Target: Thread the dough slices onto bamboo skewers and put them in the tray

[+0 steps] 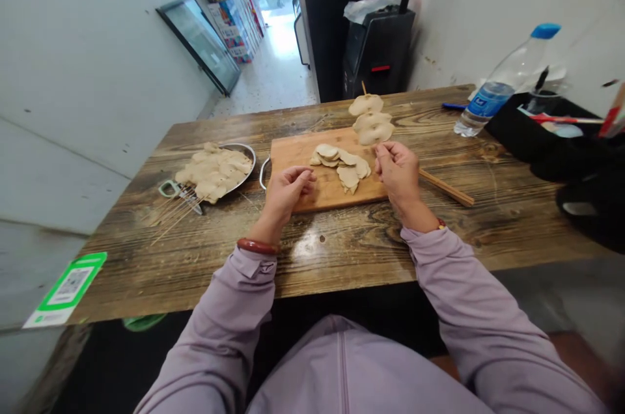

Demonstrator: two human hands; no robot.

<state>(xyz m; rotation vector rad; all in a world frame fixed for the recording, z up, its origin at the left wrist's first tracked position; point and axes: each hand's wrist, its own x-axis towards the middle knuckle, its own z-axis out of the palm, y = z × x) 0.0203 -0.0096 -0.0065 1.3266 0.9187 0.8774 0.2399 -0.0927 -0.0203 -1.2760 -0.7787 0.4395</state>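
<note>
My right hand pinches the lower end of a wooden skewer, held up over the right side of the cutting board. Threaded on it are thin, pale beige slices, with the skewer's tip poking out at the top. At the board's left front is my left hand, its fingers curled together and nothing visible in them. Between the hands, a small pile of loose beige slices lies on the wood. More slices on skewers are heaped on a round metal plate to the left.
Bare wooden skewers lie right of the board. Green-handled scissors rest by the plate, partly under skewer ends. A water bottle and a black container stand at the right. A QR-code card is at the table's left corner.
</note>
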